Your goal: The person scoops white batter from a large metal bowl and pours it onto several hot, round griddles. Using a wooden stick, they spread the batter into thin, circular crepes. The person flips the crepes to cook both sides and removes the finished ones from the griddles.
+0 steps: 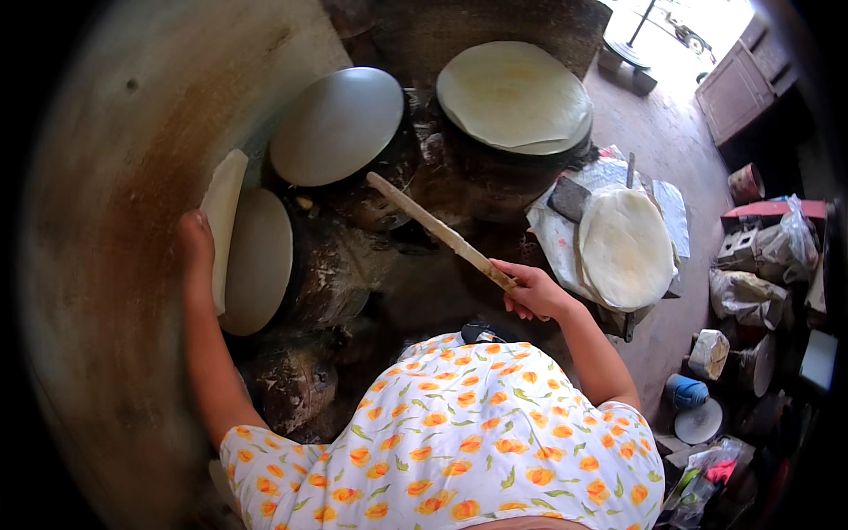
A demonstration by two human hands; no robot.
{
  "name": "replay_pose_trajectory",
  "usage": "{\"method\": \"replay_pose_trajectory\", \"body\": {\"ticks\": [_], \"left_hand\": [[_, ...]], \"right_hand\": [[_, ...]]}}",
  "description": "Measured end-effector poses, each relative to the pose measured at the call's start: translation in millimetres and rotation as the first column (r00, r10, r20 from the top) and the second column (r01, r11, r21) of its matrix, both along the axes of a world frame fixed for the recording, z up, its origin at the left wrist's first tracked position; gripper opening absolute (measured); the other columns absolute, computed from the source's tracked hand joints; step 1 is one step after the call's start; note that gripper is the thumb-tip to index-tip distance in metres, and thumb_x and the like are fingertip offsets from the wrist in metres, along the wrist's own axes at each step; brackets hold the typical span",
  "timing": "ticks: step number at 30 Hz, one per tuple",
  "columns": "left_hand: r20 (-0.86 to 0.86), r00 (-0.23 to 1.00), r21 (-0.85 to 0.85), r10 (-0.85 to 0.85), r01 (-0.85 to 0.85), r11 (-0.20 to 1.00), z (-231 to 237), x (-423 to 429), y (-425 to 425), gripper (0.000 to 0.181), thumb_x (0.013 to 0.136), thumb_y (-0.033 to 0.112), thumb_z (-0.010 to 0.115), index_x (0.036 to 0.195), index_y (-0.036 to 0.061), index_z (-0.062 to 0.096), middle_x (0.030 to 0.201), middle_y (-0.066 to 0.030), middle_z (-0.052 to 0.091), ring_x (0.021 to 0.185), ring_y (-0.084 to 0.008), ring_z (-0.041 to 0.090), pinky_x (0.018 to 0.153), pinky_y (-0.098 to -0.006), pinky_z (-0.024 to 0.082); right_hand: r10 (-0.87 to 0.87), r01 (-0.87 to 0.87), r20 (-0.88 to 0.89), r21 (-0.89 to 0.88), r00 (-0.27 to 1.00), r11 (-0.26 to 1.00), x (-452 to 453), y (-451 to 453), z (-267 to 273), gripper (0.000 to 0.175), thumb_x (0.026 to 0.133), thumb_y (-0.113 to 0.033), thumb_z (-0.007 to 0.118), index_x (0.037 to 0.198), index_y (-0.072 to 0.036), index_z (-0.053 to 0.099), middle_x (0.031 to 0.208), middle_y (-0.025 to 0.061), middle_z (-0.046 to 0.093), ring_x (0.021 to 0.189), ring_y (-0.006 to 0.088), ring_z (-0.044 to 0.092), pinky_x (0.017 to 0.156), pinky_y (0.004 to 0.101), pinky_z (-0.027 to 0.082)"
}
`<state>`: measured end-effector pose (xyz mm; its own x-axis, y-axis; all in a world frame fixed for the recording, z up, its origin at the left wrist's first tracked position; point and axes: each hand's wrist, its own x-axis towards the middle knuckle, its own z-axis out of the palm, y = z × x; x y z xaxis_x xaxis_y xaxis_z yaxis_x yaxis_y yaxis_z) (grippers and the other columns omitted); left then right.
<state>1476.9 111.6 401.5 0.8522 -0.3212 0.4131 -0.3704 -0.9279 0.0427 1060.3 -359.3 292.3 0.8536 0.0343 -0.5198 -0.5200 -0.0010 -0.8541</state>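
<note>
At the left, my left hand (195,232) grips the edge of a thin pale flatbread (225,199), held raised and nearly edge-on beside a round griddle (258,265). Its fingers are partly hidden. My right hand (533,288) holds one end of a flat wooden stick (440,228), whose far tip points to the upper left, near a second griddle (338,126) that shows a bare grey surface. On a third griddle (563,147) at the top, a large round flatbread (513,93) covers most of the plate.
Several flatbreads (626,252) lie stacked on a cloth-covered stand (563,248) to my right, beside a dark block (568,199). A brown-stained wall (119,232) rises at the left. Bags (748,295), a blue bundle (688,391) and other clutter line the right side.
</note>
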Motion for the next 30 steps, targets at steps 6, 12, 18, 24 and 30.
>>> {"method": "replay_pose_trajectory", "body": {"ticks": [6, 12, 18, 24, 30], "left_hand": [[0.003, 0.997, 0.073, -0.079, 0.078, 0.994, 46.6, 27.7, -183.3, 0.032, 0.093, 0.022, 0.043, 0.083, -0.0029, 0.060, 0.087, -0.0271, 0.061, 0.082, -0.0449, 0.059, 0.070, -0.0496, 0.046], [0.244, 0.894, 0.039, -0.375, 0.378, 0.925, 40.6, 45.9, -362.4, 0.030, 0.092, 0.025, 0.042, 0.084, 0.0041, 0.063, 0.089, -0.0198, 0.064, 0.080, -0.0412, 0.062, 0.070, -0.0517, 0.049], [0.444, 0.590, -0.032, -0.675, 0.763, 0.645, -27.5, -10.7, -519.6, 0.011, 0.086, 0.013, 0.051, 0.084, 0.0116, 0.061, 0.079, -0.0119, 0.059, 0.067, -0.0329, 0.063, 0.057, -0.0434, 0.051], [0.195, 0.395, -0.074, -0.898, 0.919, 0.388, -112.1, -73.9, -572.5, 0.002, 0.079, 0.009, 0.057, 0.077, 0.0098, 0.055, 0.078, -0.0103, 0.057, 0.061, -0.0312, 0.060, 0.055, -0.0406, 0.049], [0.026, 0.376, -0.088, -0.926, 0.924, 0.373, -142.2, -96.3, -569.4, 0.009, 0.076, 0.008, 0.058, 0.085, 0.0054, 0.059, 0.093, -0.0111, 0.063, 0.073, -0.0325, 0.063, 0.062, -0.0408, 0.051]], "right_hand": [[-0.262, 0.259, -0.053, -0.051, 0.964, 0.965, -61.5, -33.9, -4.4, 0.061, 0.091, 0.002, 0.042, 0.145, -0.025, 0.036, 0.070, 0.0011, 0.057, 0.049, 0.0056, 0.049, 0.044, 0.0218, 0.043], [-0.516, 0.514, -0.039, -0.054, 0.856, 0.856, -107.3, -38.4, -16.6, 0.062, 0.090, 0.003, 0.045, 0.144, -0.026, 0.036, 0.070, 0.0024, 0.058, 0.047, 0.0067, 0.050, 0.042, 0.0223, 0.043], [-0.776, 0.776, -0.025, -0.015, 0.630, 0.631, -130.0, -26.6, -21.3, 0.065, 0.087, 0.006, 0.043, 0.145, -0.024, 0.036, 0.068, 0.0028, 0.059, 0.046, 0.0077, 0.051, 0.040, 0.0227, 0.042], [-0.866, 0.864, -0.045, -0.066, 0.497, 0.499, -118.4, -14.5, -13.5, 0.064, 0.087, 0.003, 0.044, 0.145, -0.022, 0.035, 0.068, 0.0030, 0.060, 0.045, 0.0076, 0.052, 0.039, 0.0221, 0.042], [-0.859, 0.863, -0.107, -0.021, 0.500, 0.505, -87.5, -10.7, -12.5, 0.064, 0.087, 0.004, 0.043, 0.145, -0.022, 0.035, 0.069, 0.0027, 0.061, 0.046, 0.0072, 0.052, 0.040, 0.0217, 0.043]]}}
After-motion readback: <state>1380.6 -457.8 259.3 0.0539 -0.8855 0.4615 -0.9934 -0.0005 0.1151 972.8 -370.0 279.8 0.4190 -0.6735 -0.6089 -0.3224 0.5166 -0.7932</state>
